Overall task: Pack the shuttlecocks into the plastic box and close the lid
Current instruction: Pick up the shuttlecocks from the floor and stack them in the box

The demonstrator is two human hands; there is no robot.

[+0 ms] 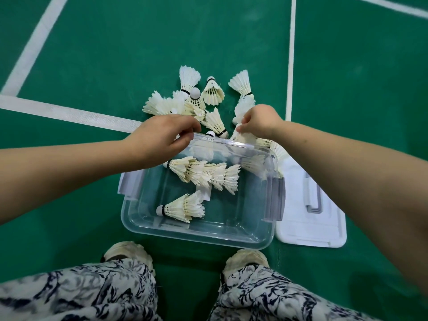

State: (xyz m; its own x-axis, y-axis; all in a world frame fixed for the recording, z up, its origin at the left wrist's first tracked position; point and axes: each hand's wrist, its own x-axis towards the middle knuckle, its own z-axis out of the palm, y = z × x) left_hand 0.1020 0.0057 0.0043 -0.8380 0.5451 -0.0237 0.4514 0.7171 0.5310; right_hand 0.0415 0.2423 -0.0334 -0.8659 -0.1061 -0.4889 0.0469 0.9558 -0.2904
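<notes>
A clear plastic box [194,232] stands open on the green floor between my feet. Inside it lie a nested row of shuttlecocks [203,173] and a single shuttlecock [183,208]. Beyond its far rim lies a pile of several white shuttlecocks [199,100]. My left hand [162,135] hovers over the far left corner of the box with its fingers curled; what it holds is hidden. My right hand [259,122] pinches the feathers of a shuttlecock [243,110] just past the far right corner. The white lid [310,230] lies flat to the right of the box.
White court lines [69,113] cross the green floor at the left and run along the right. My two shoes [127,252] and patterned trouser legs are right below the box. Grey latches [275,198] hang open on the box's sides.
</notes>
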